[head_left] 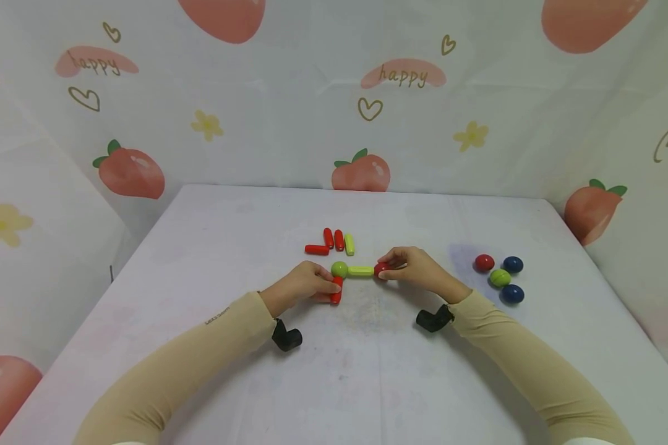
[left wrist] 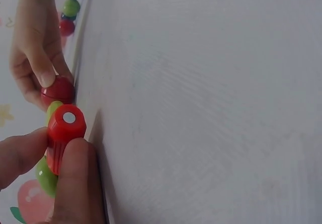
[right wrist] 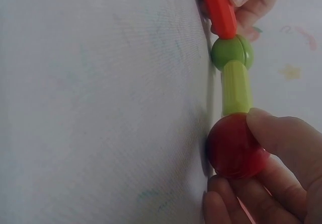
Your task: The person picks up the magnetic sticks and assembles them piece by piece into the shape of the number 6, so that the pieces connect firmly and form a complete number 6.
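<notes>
My left hand (head_left: pixel 306 285) pinches a red magnetic rod (left wrist: pixel 67 128) between thumb and fingers. The far end of that rod meets a green ball (head_left: pixel 339 269). From the ball a yellow-green rod (right wrist: pixel 235 88) runs right to a dark red ball (right wrist: pixel 236 146). Thumb and fingers of my right hand (head_left: pixel 417 269) grip this red ball. Rod, ball, rod and ball form a corner shape low over the white table. A pale dot shows on the red rod's near end in the left wrist view.
Behind the joined pieces lie several loose rods, red ones (head_left: pixel 316 250) and a yellow-green one (head_left: pixel 349 244). To the right sit loose balls: a red one (head_left: pixel 484 262), a green one (head_left: pixel 500 277) and two blue ones (head_left: pixel 513 294). A printed cloth backdrop (head_left: pixel 289 123) rises behind the table.
</notes>
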`<state>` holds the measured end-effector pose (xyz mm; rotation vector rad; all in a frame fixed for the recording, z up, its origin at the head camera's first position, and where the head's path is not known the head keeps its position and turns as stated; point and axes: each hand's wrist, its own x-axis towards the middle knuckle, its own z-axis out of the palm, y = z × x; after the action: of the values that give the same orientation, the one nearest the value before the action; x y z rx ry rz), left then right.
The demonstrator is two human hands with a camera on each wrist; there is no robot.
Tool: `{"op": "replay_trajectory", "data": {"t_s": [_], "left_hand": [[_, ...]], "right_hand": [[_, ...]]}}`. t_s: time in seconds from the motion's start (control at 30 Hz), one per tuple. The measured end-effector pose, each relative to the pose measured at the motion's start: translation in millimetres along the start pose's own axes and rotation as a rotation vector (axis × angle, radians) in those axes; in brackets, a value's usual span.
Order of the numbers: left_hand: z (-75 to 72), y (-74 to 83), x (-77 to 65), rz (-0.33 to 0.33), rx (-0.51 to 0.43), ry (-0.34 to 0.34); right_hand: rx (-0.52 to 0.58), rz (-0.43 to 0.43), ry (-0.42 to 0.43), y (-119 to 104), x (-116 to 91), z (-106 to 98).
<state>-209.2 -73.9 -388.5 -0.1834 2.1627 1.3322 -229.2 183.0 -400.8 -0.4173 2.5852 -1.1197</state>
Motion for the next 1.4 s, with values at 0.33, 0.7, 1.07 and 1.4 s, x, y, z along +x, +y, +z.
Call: {"op": "replay_trajectory", "data": {"t_s": [0.33,0.7,1.07,1.4], "left_hand": [[-0.4,2.3,-3.5,-0.016,-0.037,-0.016],[-1.2,0.1,-3.6,0.007,-0.057,-0.021],[-0.2,0.4,-3.8,0.003,-0.051,-0.015],[-0.5,-1.0,-2.6,0.011,-0.062,-0.019]], "right_hand": [[0.008,-0.007,-0.005,-1.6,-0.7,-2.2],[-0.018,-0.015,-0.021,-4.7,-2.3,-2.7],[-0.016,-0.030,-0.046,-8.6,-4.3,-4.9],[0.006,-0.068,-0.046,-7.3,-7.9,-8.9]]}}
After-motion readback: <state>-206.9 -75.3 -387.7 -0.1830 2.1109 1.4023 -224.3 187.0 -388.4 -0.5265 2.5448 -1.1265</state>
